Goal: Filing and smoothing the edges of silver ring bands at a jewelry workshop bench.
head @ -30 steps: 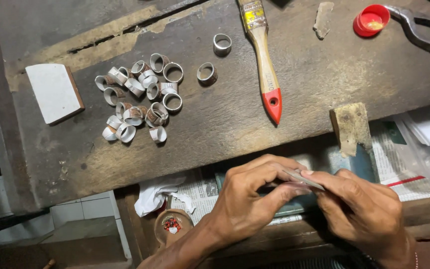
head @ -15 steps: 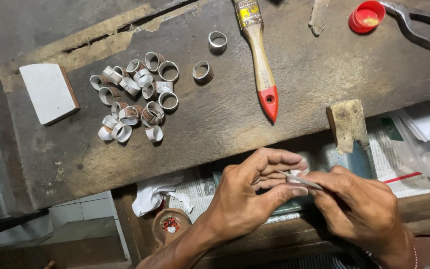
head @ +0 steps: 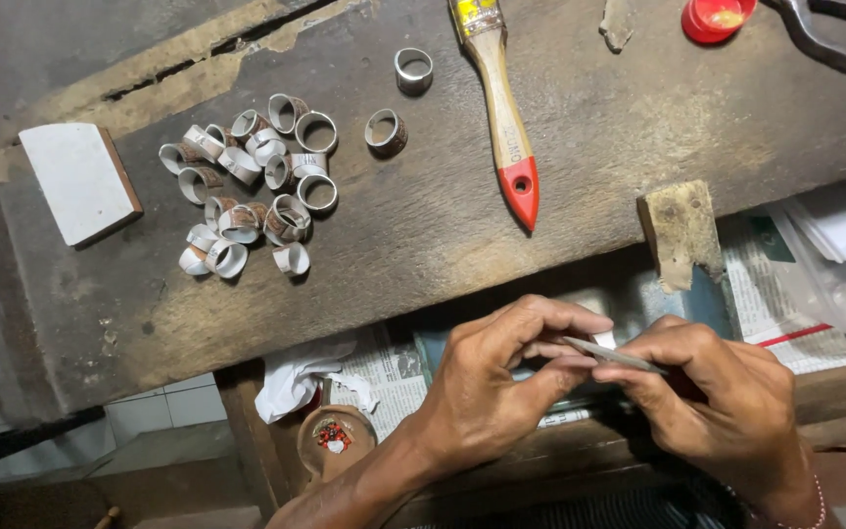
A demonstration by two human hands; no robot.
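Worn wooden workbench (head: pixel 560 186), scarred and dusty, fills most of the view; below its front edge an open drawer lined with newspaper (head: pixel 394 367). On the bench, left: a white-faced block (head: pixel 78 181). Centre-left: a heap of small metal ring bands (head: pixel 247 181), touching and overlapping, with two bands lying apart to the right of it. A paintbrush (head: pixel 501 108) with a red-tipped wooden handle lies lengthwise beside them; a red cap (head: pixel 717 17) sits at the top edge. A small wooden peg block (head: pixel 680 230) juts over the drawer. Both hands work over the drawer, close together. Left hand (head: pixel 487 392) curled, fingertips pinching a small ring band (head: pixel 603 339), mostly hidden by the fingers. Right hand (head: pixel 722 397) closed on a thin flat metal tool (head: pixel 611 353), probably a file or scraper, its tip laid against the band. Judged step: dressing or cleaning one band, the heap being the stock. Next stroke seems to call for a firm pinch, a steady tool angle, and turning the band bit by bit.
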